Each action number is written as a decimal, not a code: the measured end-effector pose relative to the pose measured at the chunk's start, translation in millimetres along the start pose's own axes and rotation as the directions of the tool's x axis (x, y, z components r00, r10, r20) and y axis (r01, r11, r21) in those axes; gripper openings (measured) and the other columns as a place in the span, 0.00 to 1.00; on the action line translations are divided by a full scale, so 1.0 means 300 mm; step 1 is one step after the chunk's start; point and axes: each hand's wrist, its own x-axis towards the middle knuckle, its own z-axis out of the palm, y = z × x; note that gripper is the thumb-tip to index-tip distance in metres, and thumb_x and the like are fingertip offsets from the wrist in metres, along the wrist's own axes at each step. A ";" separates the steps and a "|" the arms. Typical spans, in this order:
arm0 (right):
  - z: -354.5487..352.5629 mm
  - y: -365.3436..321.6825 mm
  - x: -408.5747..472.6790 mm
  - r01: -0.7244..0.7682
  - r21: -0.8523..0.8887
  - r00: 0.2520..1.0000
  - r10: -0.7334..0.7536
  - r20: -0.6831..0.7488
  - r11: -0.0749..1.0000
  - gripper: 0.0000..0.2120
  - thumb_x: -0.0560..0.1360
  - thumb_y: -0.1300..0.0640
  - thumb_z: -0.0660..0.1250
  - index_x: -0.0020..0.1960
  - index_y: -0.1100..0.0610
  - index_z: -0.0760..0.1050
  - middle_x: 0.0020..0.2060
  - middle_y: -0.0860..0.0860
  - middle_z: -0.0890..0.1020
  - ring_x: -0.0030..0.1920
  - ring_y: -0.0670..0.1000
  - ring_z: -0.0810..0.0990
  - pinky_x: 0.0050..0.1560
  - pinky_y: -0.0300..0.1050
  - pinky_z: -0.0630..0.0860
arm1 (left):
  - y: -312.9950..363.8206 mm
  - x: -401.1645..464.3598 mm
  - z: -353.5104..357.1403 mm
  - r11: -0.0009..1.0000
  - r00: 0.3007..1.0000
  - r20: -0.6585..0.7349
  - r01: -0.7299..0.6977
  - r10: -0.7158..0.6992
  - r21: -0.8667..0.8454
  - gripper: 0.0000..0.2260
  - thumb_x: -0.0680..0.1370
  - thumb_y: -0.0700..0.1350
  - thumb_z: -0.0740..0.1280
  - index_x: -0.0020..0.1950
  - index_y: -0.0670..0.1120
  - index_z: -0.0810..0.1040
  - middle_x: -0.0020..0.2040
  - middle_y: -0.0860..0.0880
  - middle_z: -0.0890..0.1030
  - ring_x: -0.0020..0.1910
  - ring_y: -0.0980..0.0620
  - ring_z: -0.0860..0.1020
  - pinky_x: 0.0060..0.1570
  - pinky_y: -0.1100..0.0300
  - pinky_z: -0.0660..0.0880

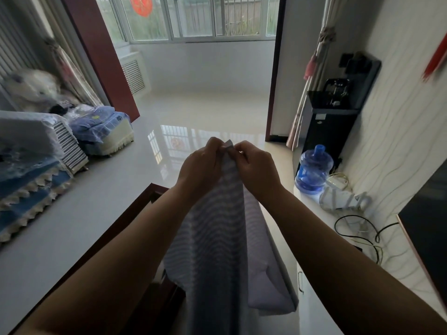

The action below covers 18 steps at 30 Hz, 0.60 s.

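Note:
A grey-and-white striped cloth (pixel 215 243) hangs down in front of me, held up at its top edge. My left hand (pixel 200 168) pinches that top edge from the left. My right hand (pixel 256 165) pinches it from the right, so the two hands almost touch at the cloth's upper corner. The lower part of the cloth falls in folds over a dark red wooden table (pixel 142 209) below my arms.
A covered sofa (pixel 31 180) with blue cushions stands at the left. At the right stand a black water dispenser (pixel 331 117), a blue water bottle (pixel 314 168), loose cables (pixel 358 228) on a white counter, and a dark screen (pixel 428 218). Glossy floor runs toward the windowed balcony.

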 end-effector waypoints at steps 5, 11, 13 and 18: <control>0.021 -0.004 0.000 -0.083 0.164 0.992 0.097 -0.076 0.983 0.10 0.77 0.54 0.65 0.52 0.60 0.78 0.41 0.44 0.79 0.37 0.37 0.76 0.40 0.19 0.69 | 0.033 0.001 0.002 0.996 0.999 0.020 0.034 -0.033 -0.077 0.13 0.80 0.53 0.54 0.56 0.43 0.65 0.40 0.44 0.82 0.33 0.44 0.80 0.35 0.54 0.78; 0.038 0.007 0.007 -0.128 0.120 0.982 0.143 -0.127 0.985 0.10 0.78 0.52 0.63 0.46 0.59 0.77 0.31 0.37 0.73 0.30 0.38 0.74 0.34 0.21 0.68 | 0.039 0.005 0.016 0.983 0.988 0.062 0.149 -0.143 -0.111 0.07 0.82 0.51 0.54 0.52 0.48 0.64 0.38 0.53 0.76 0.33 0.51 0.79 0.33 0.60 0.74; 0.036 0.009 0.005 -0.117 0.109 0.980 0.133 -0.149 0.987 0.10 0.78 0.52 0.64 0.42 0.56 0.74 0.29 0.38 0.72 0.30 0.36 0.75 0.34 0.22 0.68 | 0.035 0.002 0.022 0.980 0.988 0.064 0.145 -0.138 -0.133 0.05 0.82 0.49 0.54 0.51 0.49 0.63 0.37 0.54 0.74 0.33 0.53 0.78 0.33 0.60 0.75; 0.046 0.026 -0.008 -0.136 0.208 0.983 0.157 -0.090 0.969 0.06 0.77 0.51 0.65 0.45 0.53 0.74 0.34 0.39 0.76 0.35 0.34 0.77 0.36 0.23 0.71 | 0.027 0.006 0.030 0.975 0.991 0.010 0.134 -0.135 -0.179 0.05 0.82 0.49 0.56 0.49 0.49 0.63 0.35 0.55 0.73 0.31 0.54 0.77 0.31 0.62 0.74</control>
